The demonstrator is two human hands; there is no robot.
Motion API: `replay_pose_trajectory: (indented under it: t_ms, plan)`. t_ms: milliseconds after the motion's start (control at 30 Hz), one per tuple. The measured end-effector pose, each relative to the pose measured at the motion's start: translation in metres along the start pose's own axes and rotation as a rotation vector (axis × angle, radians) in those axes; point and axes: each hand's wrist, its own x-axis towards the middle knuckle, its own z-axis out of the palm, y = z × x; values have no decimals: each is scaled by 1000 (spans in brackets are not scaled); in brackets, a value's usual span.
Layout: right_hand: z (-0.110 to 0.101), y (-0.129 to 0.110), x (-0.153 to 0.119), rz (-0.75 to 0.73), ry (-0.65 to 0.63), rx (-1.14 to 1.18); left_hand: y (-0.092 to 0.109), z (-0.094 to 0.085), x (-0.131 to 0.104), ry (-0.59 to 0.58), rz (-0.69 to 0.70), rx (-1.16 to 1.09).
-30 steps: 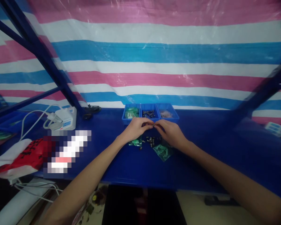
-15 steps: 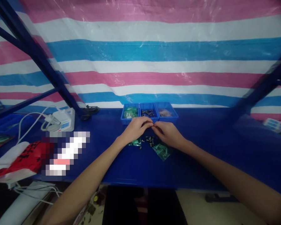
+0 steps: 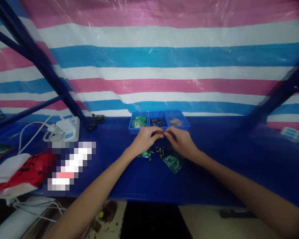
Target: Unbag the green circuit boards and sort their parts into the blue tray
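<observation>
My left hand [image 3: 147, 137] and my right hand [image 3: 180, 139] meet fingertip to fingertip in front of the blue bins. Both are closed in a pinch; whatever lies between the fingertips is too small to make out. Below them on the blue table [image 3: 129, 179] several small dark and metallic pieces [image 3: 161, 152], like screws or fittings, are scattered. A green-tinted clear bag [image 3: 173, 163] with slender pieces inside lies under my right hand. Another green bag [image 3: 146, 154] is partly hidden by my left wrist.
Behind my hands stand a left bin [image 3: 139, 122] of green bags, a middle bin [image 3: 156, 122] of small dark pieces and a right bin [image 3: 176, 120] of pale pieces. A white power strip [image 3: 71, 131] with cables and a red-and-white bag [image 3: 31, 171] lie at left.
My hands stay together, with the fingers slightly shifted and the right fingers a little more bent. The whole view has moved slightly; bags and bins lie as before.
</observation>
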Motion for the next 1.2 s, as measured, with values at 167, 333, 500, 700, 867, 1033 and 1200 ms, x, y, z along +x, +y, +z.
replay_pose_trajectory:
  t_ms: [167, 333, 500, 700, 867, 1033, 1200]
  plan:
    - [0, 3, 1, -17, 1, 40, 1, -2, 1, -26, 25, 38]
    - [0, 3, 2, -28, -7, 28, 6, -1, -2, -49, 106, 176]
    - [-4, 0, 5, 36, -2, 99, 7, -3, -6, -36, 219, 448]
    - [-3, -1, 6, 103, -16, 211, 7, -7, -6, -27, 284, 627]
    - [-2, 4, 6, 31, -19, 107, 5, -9, -6, -24, 245, 587]
    - [-1, 14, 23, -58, 4, -175, -1, -14, -5, -39, 240, 518]
    - [4, 20, 63, -46, -61, -391, -5, -24, -4, -102, 204, 518]
